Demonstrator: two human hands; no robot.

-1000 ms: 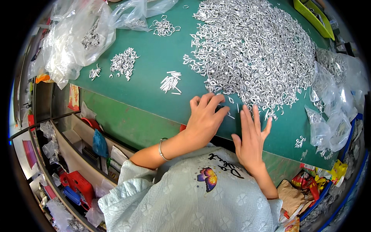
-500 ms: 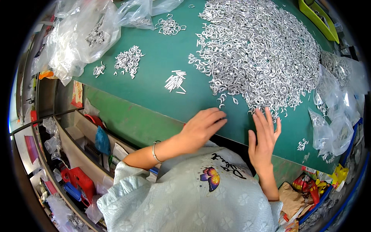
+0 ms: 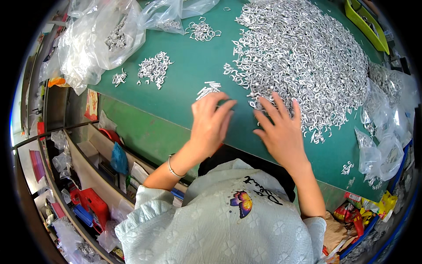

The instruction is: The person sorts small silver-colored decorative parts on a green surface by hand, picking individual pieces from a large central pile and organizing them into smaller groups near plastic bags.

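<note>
Across the green tabletop (image 3: 189, 64) spreads a broad heap (image 3: 303, 61) of small silvery metal pieces, many of them curved or looped, filling the far right part. At its near left edge the right hand (image 3: 283, 134) reaches in, palm down, fingers spread well apart, the tips over or touching the outermost pieces; I cannot tell which. To its left, the left hand (image 3: 207, 125) is raised near a small pile of straight silvery pins (image 3: 212, 85), partly covering it from view. Its fingers are bent and slightly blurred, and I cannot tell whether anything is pinched between them. A bracelet (image 3: 171, 166) circles the left wrist. Beyond the pins sits a loose cluster of rings (image 3: 202, 31); farther left lie a pile of small curved pieces (image 3: 155, 69) and, just beside it, a smaller pile (image 3: 119, 78). A clear plastic bag (image 3: 81, 50) with metal pieces inside covers the far left corner, and more clear bags (image 3: 389, 152) lie along the right edge. Near those rests a little clump of silvery pieces (image 3: 347, 167), while a yellow-green tray (image 3: 364, 30) stands beyond the heap
</note>
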